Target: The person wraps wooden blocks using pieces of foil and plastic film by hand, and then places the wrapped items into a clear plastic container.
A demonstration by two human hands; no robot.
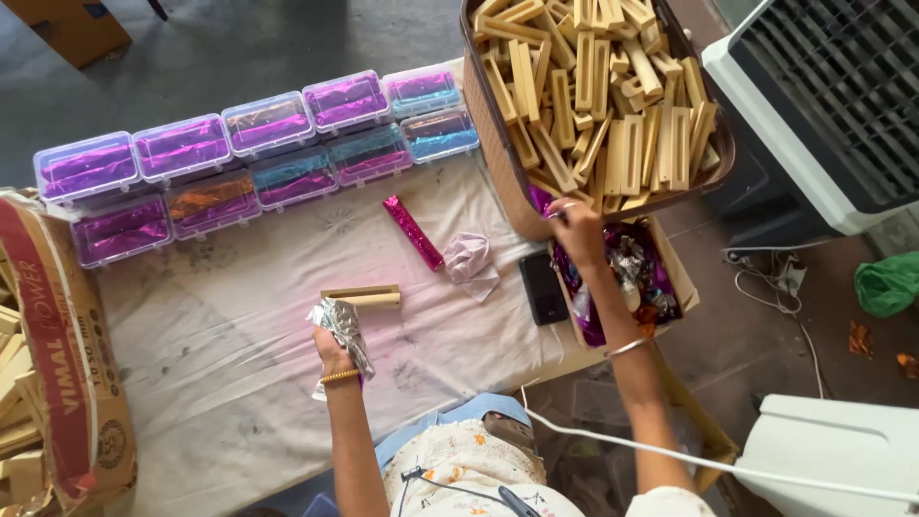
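Observation:
My left hand (pixel 332 352) grips a crumpled sheet of silver foil (pixel 343 328) over the white cloth-covered table (pixel 230 335). Just beyond it lies a bare wooden block (pixel 362 297). My right hand (pixel 577 228) reaches into the cardboard box of shiny wrappers (pixel 632 273), its fingers pinching a purple foil piece (pixel 542 201) at the box's far edge. A wrapped magenta block (pixel 414 232) and a crumpled pale pink foil (pixel 469 258) lie between the hands. A brown basket (pixel 498 144) full of wooden blocks stands above the wrapper box.
Two rows of clear plastic boxes (pixel 258 153) with purple, orange and teal wrapped pieces line the table's far edge. A black phone (pixel 543 287) lies by the wrapper box. A sack (pixel 67 345) with wooden blocks stands left; an air cooler (pixel 833 105) right.

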